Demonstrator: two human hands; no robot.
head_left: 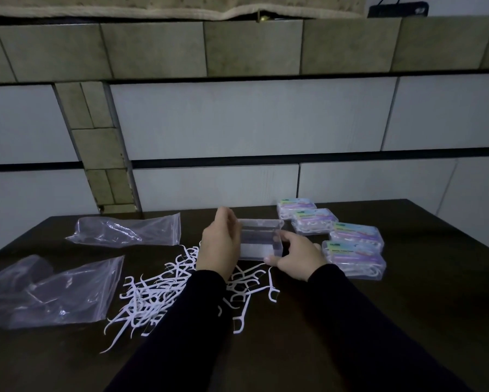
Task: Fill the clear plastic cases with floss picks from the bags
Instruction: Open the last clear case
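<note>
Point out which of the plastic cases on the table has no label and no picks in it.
The clear case gripped between the left hand and right hand. The four labelled cases to its right are already packed with picks.

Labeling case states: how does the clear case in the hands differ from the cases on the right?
The held clear case looks empty and bears no label; the four stacked cases hold floss picks and carry colourful labels. Left hand and right hand grip the held one; the four cases lie untouched on the table. Both are clear, rectangular plastic.
</note>
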